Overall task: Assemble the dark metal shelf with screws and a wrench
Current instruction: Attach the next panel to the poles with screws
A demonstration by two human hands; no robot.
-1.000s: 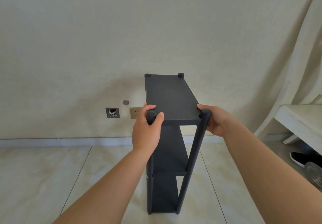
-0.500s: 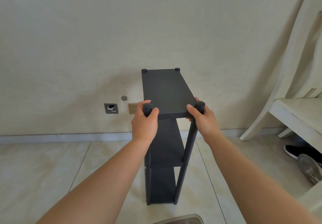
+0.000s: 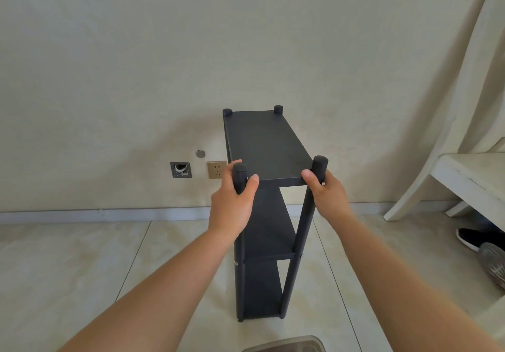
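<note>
Beside shelf (image 3: 269,143): chair (image 3: 464,138), shoe (image 3: 476,238).

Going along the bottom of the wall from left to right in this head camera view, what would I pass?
Open wall box → small round cover → gold socket → left hand on the near left post → dark shelf → right hand on the near right post → white chair.

I see open tiled floor (image 3: 82,264) left of the dark metal shelf (image 3: 266,143). On its right, a white chair (image 3: 464,176) and a black shoe (image 3: 475,238) crowd the way. The wall (image 3: 136,64) closes off the far side just behind it.
</note>
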